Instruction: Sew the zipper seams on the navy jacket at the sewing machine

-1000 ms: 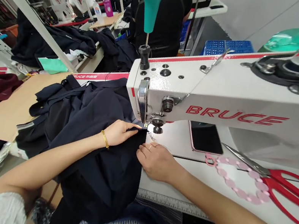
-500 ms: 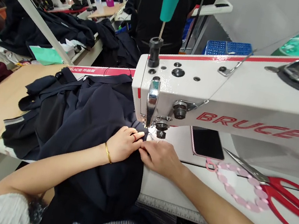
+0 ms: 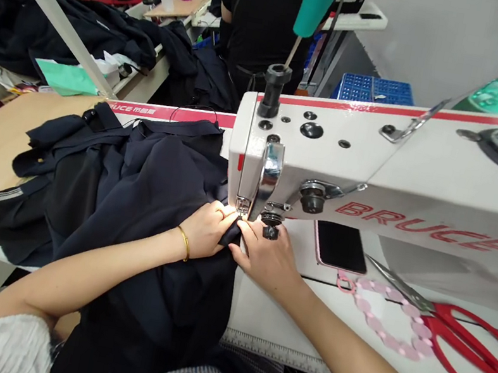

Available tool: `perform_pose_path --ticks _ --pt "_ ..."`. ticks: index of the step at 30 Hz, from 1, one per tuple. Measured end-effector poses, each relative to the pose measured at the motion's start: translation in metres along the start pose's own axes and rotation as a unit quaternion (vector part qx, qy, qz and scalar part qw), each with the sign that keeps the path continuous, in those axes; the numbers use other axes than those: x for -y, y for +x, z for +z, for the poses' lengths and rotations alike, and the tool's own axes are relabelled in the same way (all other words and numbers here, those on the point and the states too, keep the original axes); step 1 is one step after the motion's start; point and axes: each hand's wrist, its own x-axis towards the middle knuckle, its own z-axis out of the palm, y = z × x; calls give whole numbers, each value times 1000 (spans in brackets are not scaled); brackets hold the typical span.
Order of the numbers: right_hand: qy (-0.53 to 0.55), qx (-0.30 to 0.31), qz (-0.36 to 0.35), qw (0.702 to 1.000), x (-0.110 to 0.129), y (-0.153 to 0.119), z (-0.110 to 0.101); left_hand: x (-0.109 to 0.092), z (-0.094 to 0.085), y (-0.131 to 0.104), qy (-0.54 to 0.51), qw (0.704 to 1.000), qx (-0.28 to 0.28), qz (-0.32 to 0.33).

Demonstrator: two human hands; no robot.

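Observation:
Dark navy cloth (image 3: 146, 194) lies bunched over the left of the sewing bed and hangs down at the front edge. My left hand (image 3: 207, 229), below a gold bangle, is closed on the cloth just left of the needle area. On the other side, my right hand (image 3: 268, 254) pinches the cloth's right edge, its fingers partly behind a black knob. Both sets of fingertips are close together at the presser foot (image 3: 242, 206) of the white sewing machine (image 3: 392, 167).
Right of my hands lie a phone (image 3: 340, 246), a pink beaded strap (image 3: 379, 322) and red-handled scissors (image 3: 466, 347). A ruler strip (image 3: 278, 351) runs along the front edge. Behind the machine are a person in black (image 3: 268, 23) and a blue crate (image 3: 374, 91).
The whole view has shifted slightly. My fingertips and the cloth edge have moved up to the presser foot, and my right hand now reaches further in, behind the knob.

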Motion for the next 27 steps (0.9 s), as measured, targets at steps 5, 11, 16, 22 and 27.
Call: perform_pose_path --ticks 5,11,16,22,27 --pt "-4 0 6 1000 -1 1 -1 7 0 4 -23 1000 -15 -5" --pt "5 -37 -61 997 0 -11 -1 7 -12 -2 -111 993 -41 -23" --pt "10 -88 -142 986 4 -17 3 -29 -13 -6 17 999 7 -51" --pt "11 -65 -126 990 5 -16 4 -29 7 -13 16 995 -88 -52" --pt "-6 -23 -70 997 8 -13 1 -10 7 3 20 996 -89 5"
